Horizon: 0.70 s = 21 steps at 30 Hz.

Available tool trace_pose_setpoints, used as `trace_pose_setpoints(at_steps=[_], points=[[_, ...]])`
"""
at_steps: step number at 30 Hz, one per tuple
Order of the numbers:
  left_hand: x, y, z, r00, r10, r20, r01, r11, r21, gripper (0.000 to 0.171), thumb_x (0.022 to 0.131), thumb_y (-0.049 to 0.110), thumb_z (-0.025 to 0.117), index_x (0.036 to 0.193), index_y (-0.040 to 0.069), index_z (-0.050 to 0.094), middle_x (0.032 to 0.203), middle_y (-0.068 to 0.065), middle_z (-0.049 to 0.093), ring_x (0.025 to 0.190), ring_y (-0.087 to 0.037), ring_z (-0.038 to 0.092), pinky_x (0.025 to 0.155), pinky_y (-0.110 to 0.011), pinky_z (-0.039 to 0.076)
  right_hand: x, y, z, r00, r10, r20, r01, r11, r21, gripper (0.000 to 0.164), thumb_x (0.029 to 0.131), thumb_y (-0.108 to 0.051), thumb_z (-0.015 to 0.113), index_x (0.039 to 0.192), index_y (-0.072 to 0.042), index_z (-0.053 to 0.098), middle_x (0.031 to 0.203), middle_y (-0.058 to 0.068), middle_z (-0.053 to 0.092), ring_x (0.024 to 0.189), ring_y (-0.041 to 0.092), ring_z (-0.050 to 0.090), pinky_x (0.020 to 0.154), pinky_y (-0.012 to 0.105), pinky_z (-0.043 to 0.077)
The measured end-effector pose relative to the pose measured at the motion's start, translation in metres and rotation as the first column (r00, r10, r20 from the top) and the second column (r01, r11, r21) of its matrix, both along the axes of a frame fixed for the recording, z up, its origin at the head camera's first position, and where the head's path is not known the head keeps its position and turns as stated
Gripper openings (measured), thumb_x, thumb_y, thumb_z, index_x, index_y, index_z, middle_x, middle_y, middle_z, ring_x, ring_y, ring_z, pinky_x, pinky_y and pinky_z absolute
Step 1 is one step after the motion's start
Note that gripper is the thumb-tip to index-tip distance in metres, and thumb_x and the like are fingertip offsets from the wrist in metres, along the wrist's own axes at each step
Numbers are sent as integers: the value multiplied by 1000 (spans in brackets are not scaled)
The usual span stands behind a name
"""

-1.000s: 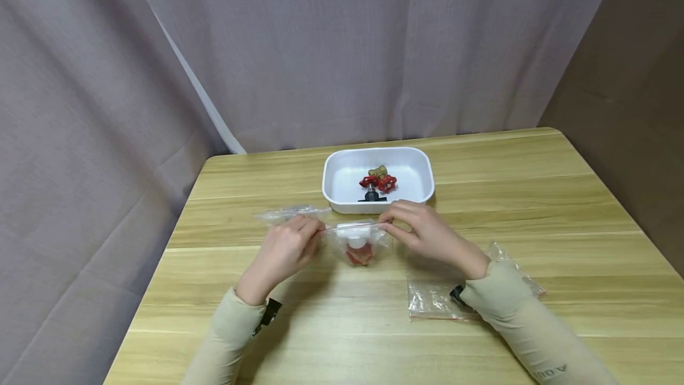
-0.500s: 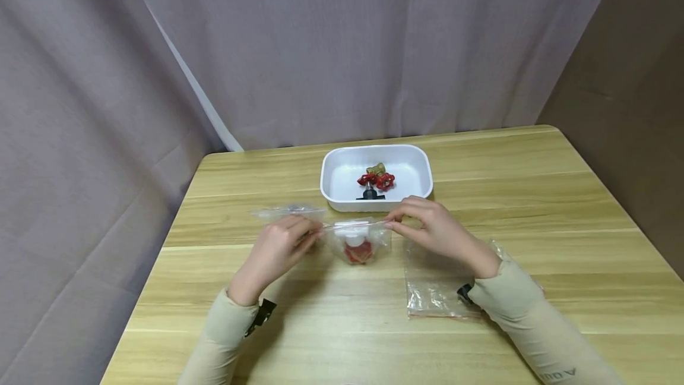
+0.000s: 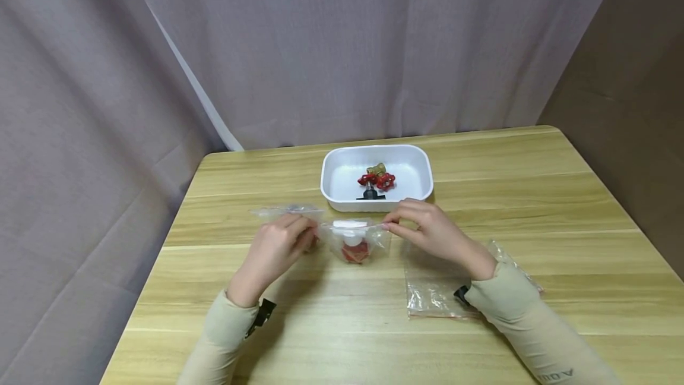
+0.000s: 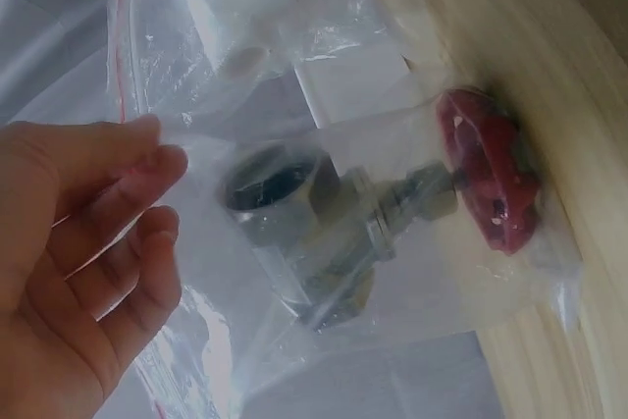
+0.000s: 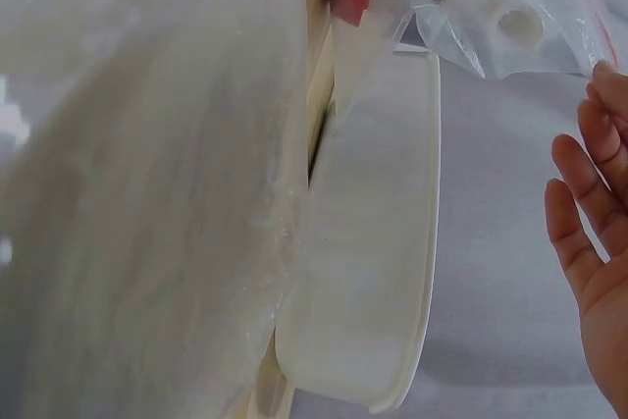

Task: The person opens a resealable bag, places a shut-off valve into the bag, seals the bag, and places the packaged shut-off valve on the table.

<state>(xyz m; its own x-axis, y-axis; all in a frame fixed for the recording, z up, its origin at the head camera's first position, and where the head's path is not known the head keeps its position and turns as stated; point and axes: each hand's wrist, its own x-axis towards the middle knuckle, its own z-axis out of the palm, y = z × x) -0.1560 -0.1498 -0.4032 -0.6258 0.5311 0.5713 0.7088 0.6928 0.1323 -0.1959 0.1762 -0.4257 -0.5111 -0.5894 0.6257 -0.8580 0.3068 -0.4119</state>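
Note:
In the head view a clear zip bag (image 3: 378, 247) stands upright on the table, its seal edge stretched between both hands. Inside it is a white valve (image 3: 350, 227) with a red handwheel (image 3: 355, 252) at the bottom. My left hand (image 3: 274, 249) pinches the left end of the seal between thumb and forefinger. At the right end, my right hand (image 3: 430, 233) pinches the edge, its other fingers loosely bent. A second bag, beside the left hand, contains a metal valve (image 4: 304, 213) with a red handwheel (image 4: 491, 172); the left hand partly hides it in the head view.
Behind the bags stands a white tray (image 3: 333, 202) with a brass valve (image 3: 376, 169), red handwheels (image 3: 386, 181) and a black valve part (image 3: 370, 193). Flat clear bags (image 3: 435, 293) lie under the right forearm. A grey curtain (image 3: 342, 46) hangs behind the table (image 3: 342, 337).
The bag with the white valve has shifted slightly left. Both hands stay at its seal edge, with the left fingertips moving a little left. The tray's contents look the same.

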Motion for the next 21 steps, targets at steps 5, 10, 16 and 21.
trace_pose_setpoints(at_steps=[5,10,16,21], points=[[2,11,1,998,-3,-58,1,999,-36,17,89,17,78,104,13,72,101,2,73,85,-16,71,60,-31,56,1,-4,-1,1000,5,-2,-5,1000,-11,18,85,-5,78,102,-9,75,97,-3,73,90,14,67,85,25,53],[-2,37,2,996,-52,-77,46,996,-72,17,90,21,77,104,14,71,98,4,70,73,-12,67,49,-28,49,5,-6,-2,1000,-3,16,3,1000,-10,17,86,-6,77,102,-8,74,99,-2,73,91,15,68,84,27,55],[-8,71,3,993,-82,-82,73,991,-111,10,92,22,75,99,16,72,91,6,69,62,-9,64,46,-27,46,8,-8,-1,1000,-16,19,17,1000,-12,16,86,-6,77,102,-10,75,99,-3,73,93,15,68,86,28,55],[-11,85,6,993,-98,-71,90,991,-102,6,94,21,72,98,16,74,85,7,68,54,-5,56,43,-26,42,9,-9,2,1000,-13,8,13,1000,-13,16,87,-6,77,102,-11,75,98,-5,73,93,14,68,87,30,54]])
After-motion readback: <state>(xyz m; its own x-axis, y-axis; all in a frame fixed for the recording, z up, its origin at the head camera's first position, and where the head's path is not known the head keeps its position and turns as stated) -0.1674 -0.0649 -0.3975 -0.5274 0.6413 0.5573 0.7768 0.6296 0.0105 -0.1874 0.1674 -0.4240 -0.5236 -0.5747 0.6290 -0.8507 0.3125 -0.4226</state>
